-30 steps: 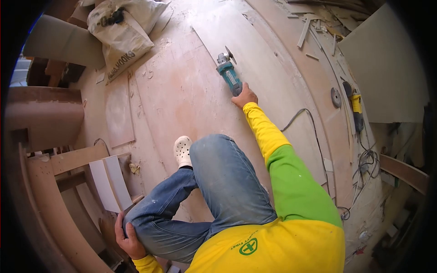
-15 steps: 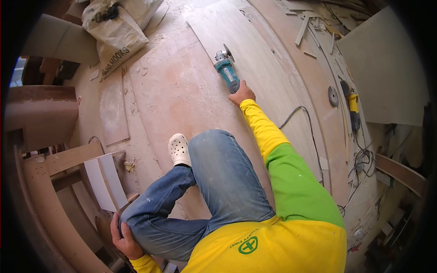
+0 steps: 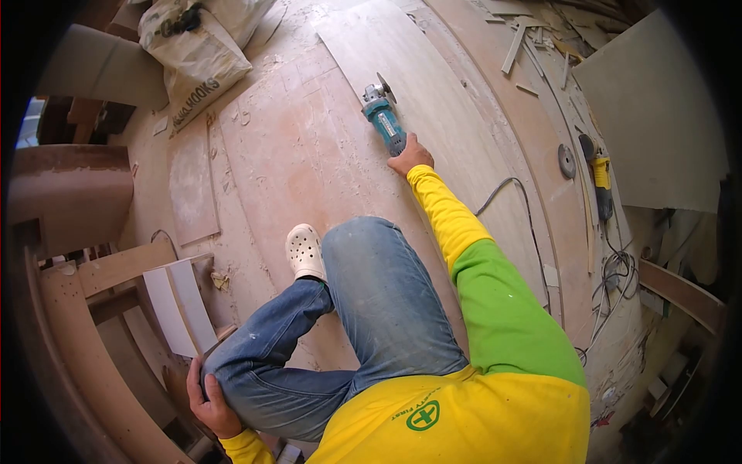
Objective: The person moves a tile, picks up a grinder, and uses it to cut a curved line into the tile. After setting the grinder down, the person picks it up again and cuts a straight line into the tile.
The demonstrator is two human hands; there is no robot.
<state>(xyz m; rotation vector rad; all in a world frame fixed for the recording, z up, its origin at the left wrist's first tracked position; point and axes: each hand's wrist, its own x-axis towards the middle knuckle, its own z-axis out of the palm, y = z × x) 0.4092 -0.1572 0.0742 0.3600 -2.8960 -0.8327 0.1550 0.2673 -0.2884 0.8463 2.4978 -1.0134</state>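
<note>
My right hand (image 3: 411, 156) is wrapped round the rear end of a teal angle grinder (image 3: 384, 124), whose disc stands on edge at the far end. The grinder lies over a long pale board (image 3: 440, 100) on the floor. At the lower left, my left hand (image 3: 214, 404) rests against my bent knee, fingers apart and holding nothing. Just above that hand is a white panel piece (image 3: 180, 308) leaning on a wooden frame.
A yellow and black power tool (image 3: 600, 182) and a loose grey disc (image 3: 566, 162) lie at the right, with coiled cable (image 3: 616, 274) below. A printed sack (image 3: 193, 66) sits upper left. A curved wooden frame (image 3: 85, 332) stands lower left.
</note>
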